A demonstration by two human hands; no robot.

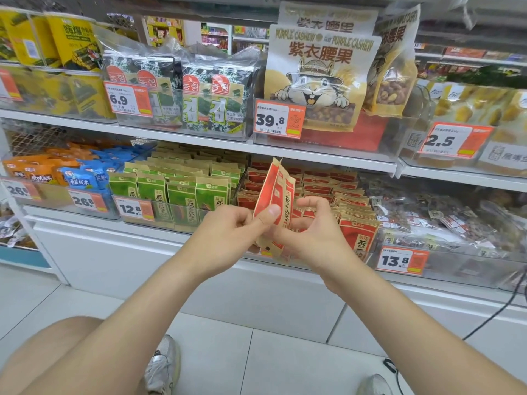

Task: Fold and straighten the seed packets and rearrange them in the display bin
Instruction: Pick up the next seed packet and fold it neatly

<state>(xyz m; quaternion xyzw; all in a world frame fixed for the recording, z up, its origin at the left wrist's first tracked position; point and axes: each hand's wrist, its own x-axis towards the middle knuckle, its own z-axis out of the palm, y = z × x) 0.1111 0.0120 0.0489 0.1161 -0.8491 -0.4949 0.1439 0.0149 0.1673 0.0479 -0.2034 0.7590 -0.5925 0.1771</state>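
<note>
I pinch a red seed packet (275,195) upright between my left hand (233,226) and right hand (310,232), creasing it before the red-packet display bin (368,256); next I slot it back squarely.

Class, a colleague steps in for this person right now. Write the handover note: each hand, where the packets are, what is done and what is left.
Left hand: pinches the red seed packet, thumb on its front.
Right hand: fingers curled round the same packet from the right.
The packet is held upright in the air in front of the display bin, not in it.
The other red packets stand in rows in the bin.
Done: one packet is out and in hand. How many are already straightened cannot be told.
Left: probably flatten this packet, set it back in a row, then check the rest.
</note>
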